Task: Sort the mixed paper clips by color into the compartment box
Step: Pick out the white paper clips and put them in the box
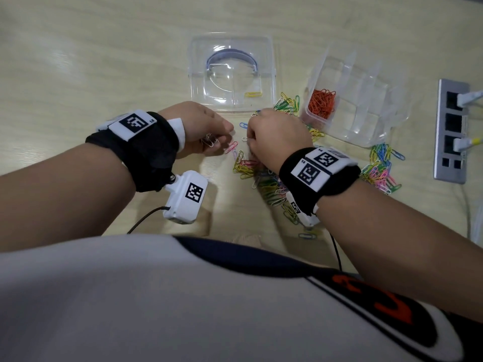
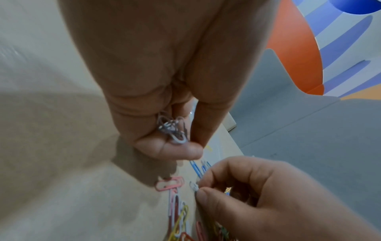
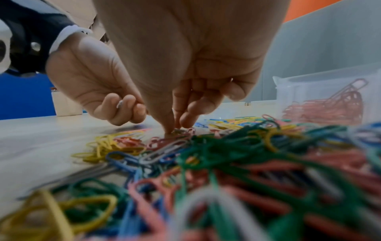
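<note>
Head view: mixed paper clips (image 1: 271, 186) heaped on table (image 1: 91, 61) nearest the person | right hand (image 1: 274, 142) pinches one white clip (image 2: 194, 186); left hand (image 1: 201, 126) grips white clip bunch (image 2: 172, 130) | farther: compartment box (image 1: 358, 100) holding orange clips (image 1: 322, 102); clear lid (image 1: 231, 71)

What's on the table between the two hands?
Head view: between left hand and right hand lie a pink clip and a blue clip on bare table.
</note>
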The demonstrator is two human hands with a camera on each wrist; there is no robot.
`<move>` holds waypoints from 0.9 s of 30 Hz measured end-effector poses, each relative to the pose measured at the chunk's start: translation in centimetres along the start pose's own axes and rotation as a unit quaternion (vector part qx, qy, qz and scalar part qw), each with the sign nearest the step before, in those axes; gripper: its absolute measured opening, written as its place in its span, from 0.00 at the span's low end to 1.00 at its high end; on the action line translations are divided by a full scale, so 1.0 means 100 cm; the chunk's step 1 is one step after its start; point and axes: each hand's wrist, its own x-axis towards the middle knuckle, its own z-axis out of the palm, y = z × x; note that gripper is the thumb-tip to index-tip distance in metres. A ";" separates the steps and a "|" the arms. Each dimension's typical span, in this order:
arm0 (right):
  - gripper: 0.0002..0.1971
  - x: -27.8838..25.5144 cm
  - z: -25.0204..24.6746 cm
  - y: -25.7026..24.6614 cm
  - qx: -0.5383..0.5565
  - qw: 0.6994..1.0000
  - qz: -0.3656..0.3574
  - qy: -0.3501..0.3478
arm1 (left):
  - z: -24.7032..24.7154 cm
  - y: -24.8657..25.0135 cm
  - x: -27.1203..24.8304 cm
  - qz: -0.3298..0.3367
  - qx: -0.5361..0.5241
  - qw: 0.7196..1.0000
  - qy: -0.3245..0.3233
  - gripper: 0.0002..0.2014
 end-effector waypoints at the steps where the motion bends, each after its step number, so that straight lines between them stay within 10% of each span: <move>1: 0.11 0.000 0.000 0.001 -0.007 1.000 0.000 0.002 | 0.000 0.000 0.000 0.000 -0.005 1.000 -0.006 0.07; 14: 0.09 -0.005 -0.016 -0.021 0.207 0.974 0.005 0.096 | 0.003 0.001 0.005 -0.043 -0.055 0.997 -0.019 0.12; 21: 0.16 -0.013 -0.004 -0.003 0.075 0.994 -0.029 -0.074 | -0.011 0.000 0.004 -0.010 -0.079 0.997 0.000 0.04; 27: 0.12 -0.016 -0.004 0.004 0.051 0.998 0.032 -0.020 | -0.008 0.002 0.004 0.018 -0.081 0.997 0.007 0.05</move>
